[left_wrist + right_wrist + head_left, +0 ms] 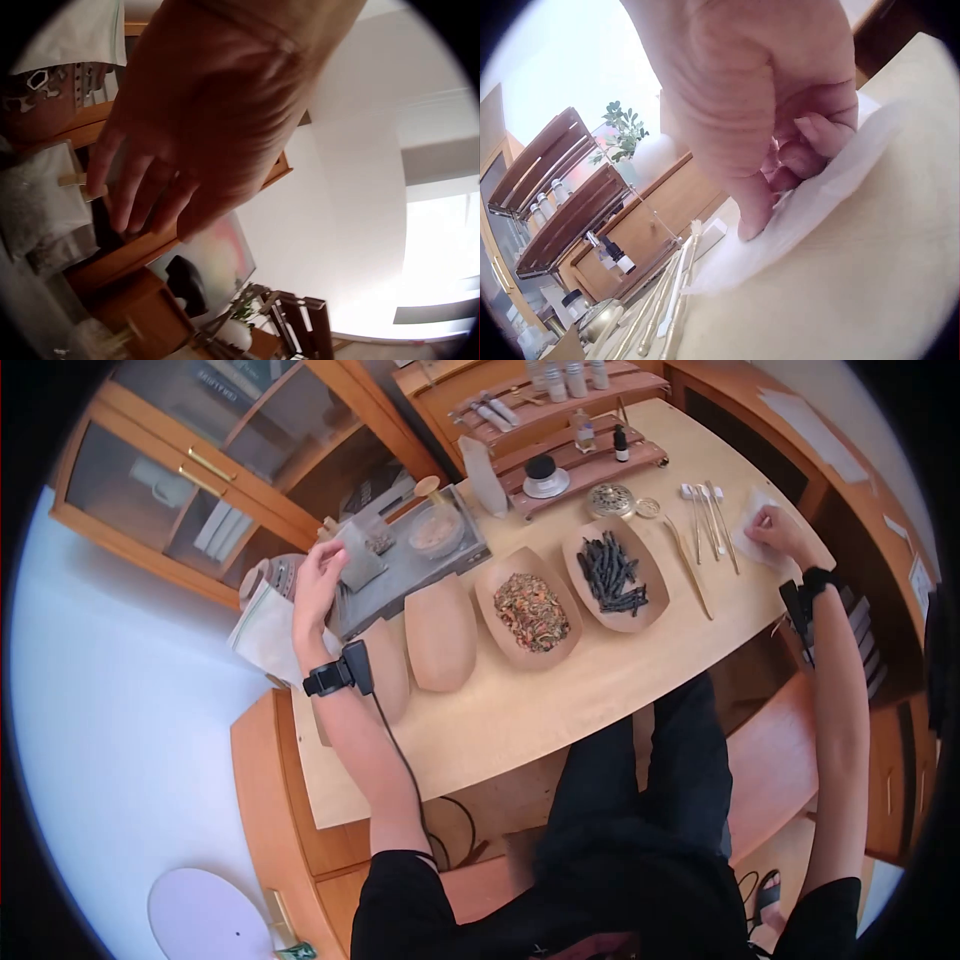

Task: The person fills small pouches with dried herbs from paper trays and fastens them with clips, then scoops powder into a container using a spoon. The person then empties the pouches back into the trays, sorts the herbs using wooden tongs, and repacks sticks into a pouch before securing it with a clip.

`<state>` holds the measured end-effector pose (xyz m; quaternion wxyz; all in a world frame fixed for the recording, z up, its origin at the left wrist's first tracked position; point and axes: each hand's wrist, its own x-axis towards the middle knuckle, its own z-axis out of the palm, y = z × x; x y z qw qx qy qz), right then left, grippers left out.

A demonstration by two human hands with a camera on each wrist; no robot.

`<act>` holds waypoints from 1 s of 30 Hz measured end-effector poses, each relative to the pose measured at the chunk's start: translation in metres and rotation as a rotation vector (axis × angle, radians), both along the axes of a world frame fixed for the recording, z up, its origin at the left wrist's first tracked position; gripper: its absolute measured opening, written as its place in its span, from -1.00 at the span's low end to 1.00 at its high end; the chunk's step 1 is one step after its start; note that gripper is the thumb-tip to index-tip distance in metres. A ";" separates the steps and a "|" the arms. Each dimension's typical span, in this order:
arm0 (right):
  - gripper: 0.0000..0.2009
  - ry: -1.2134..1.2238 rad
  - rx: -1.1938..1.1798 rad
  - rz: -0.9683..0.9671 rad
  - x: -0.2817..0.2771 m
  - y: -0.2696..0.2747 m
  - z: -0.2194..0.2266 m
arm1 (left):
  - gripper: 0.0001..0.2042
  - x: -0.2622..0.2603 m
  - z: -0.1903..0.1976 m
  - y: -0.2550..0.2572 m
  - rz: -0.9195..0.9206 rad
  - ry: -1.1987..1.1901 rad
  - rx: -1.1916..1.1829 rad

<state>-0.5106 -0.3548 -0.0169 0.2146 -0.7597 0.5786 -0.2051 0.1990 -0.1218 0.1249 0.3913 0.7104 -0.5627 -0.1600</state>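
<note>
My left hand [318, 575] is raised at the left end of the table, fingers loosely extended. In the left wrist view its fingertips overlap a wooden clip [73, 180] on a clear plastic bag [49, 206] of dried material. That bag [361, 560] leans over a grey tray [405, 570]. At the table's right end, my right hand [780, 535] has its fingers curled onto a thin white sheet [748, 538]. In the right wrist view, thumb tip and bent fingers hold the sheet [840, 180], whose far edge lifts.
Shallow brown bowls stand in a row: one with dried petals [532, 613], one with dark sticks [610, 575], and a bare one [440, 645]. Slim brass tools [713, 525] lie beside the sheet. A tiered wooden rack [580, 460] with small bottles stands behind.
</note>
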 end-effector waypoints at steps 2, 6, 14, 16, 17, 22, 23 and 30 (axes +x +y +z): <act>-0.70 -0.015 0.076 -0.028 0.005 0.003 0.009 | -0.66 0.007 -0.002 -0.009 0.095 -0.026 0.012; -0.71 0.069 0.165 -0.066 0.016 0.007 0.023 | -0.55 0.110 -0.033 -0.048 0.232 -0.237 -0.039; -0.68 0.124 0.110 -0.047 0.016 0.012 0.026 | -0.43 0.098 -0.009 -0.068 0.230 -0.298 0.066; -0.67 0.111 0.082 -0.036 0.015 0.011 0.023 | -0.47 0.107 -0.012 -0.074 0.193 -0.371 0.088; -0.67 0.110 0.082 -0.038 0.015 0.010 0.022 | -0.53 0.113 -0.012 -0.076 0.201 -0.442 0.095; -0.70 0.109 0.085 -0.040 0.015 0.009 0.022 | -0.71 0.105 -0.013 -0.077 0.207 -0.585 0.012; -0.70 0.110 0.083 -0.039 0.015 0.010 0.022 | -0.73 0.095 -0.009 -0.075 0.242 -0.562 0.069; -0.71 0.073 0.082 -0.037 0.014 0.012 0.023 | -0.84 0.087 -0.005 -0.068 0.270 -0.668 -0.008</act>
